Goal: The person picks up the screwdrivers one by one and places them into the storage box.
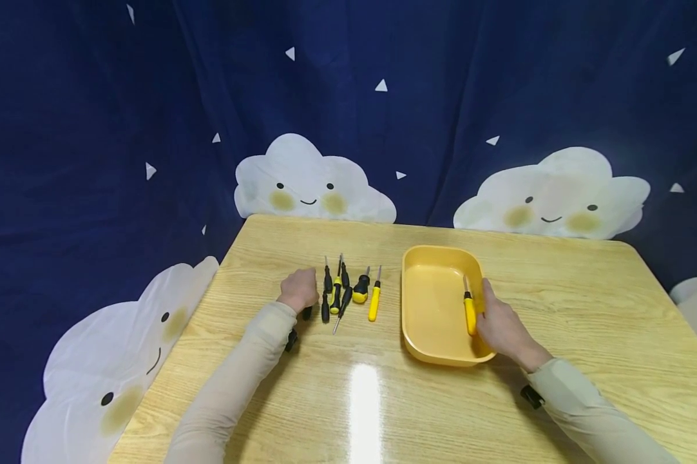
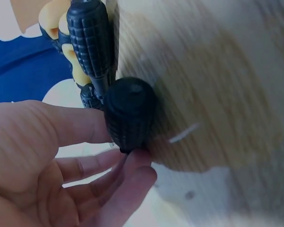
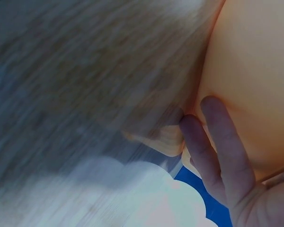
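**Black handle (image 2: 130,113) pinched tight beside crowded neighbours**

Left hand (image 1: 299,290) and fingers clamp a black tool handle at the near-left edge of a screwdriver group. The rounded grip could twist or slip, since the fingers meet it at one end and its butt juts free. A second ribbed handle (image 2: 89,40) sits right alongside, close enough to be knocked or dragged by a sideways pull. The held tool lies between the digits, one against its side and others at its lower end; its shaft is hidden, and whether it clears the wooden table (image 1: 302,412) cannot be told.

Just right of the hand, dark screwdrivers lie bunched around a black-and-yellow one (image 1: 335,299), with a stubby driver (image 1: 361,289) and a yellow-handled driver (image 1: 374,304) beyond. Farther right, the right hand (image 1: 504,325) holds the side wall of a yellow tray (image 1: 432,316), fingers along its outside. A single yellow screwdriver (image 1: 469,314) rests within, near that wall; a sharp tug there might set it rolling.
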`<move>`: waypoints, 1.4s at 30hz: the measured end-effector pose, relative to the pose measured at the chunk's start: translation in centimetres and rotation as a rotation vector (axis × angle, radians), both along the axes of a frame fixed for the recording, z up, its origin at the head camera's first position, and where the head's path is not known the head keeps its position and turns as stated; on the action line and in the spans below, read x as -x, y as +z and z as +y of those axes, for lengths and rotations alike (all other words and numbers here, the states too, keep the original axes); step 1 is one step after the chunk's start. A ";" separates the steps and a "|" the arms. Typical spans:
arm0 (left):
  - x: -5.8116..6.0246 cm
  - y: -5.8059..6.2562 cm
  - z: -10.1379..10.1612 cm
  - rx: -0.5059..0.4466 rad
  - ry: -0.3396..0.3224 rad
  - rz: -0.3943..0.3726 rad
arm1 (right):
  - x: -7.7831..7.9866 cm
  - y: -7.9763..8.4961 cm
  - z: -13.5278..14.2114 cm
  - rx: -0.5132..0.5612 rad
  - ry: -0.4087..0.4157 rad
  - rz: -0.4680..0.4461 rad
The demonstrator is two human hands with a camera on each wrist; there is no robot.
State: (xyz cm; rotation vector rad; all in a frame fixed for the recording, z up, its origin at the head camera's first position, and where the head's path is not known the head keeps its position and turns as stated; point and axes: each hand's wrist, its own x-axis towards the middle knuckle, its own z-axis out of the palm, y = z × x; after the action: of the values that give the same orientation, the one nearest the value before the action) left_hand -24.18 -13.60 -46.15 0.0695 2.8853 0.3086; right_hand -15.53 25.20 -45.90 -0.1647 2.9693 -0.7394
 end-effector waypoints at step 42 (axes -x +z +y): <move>1.6 3.3 0.9 -0.366 0.060 0.073 | 0.2 0.0 0.0 0.011 0.007 0.000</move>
State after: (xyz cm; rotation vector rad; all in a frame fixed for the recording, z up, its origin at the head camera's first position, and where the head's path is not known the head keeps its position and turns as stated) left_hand -25.74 -12.70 -42.80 0.0581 2.8678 0.8591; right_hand -15.71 25.18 -45.86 -0.1762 2.9637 -0.7547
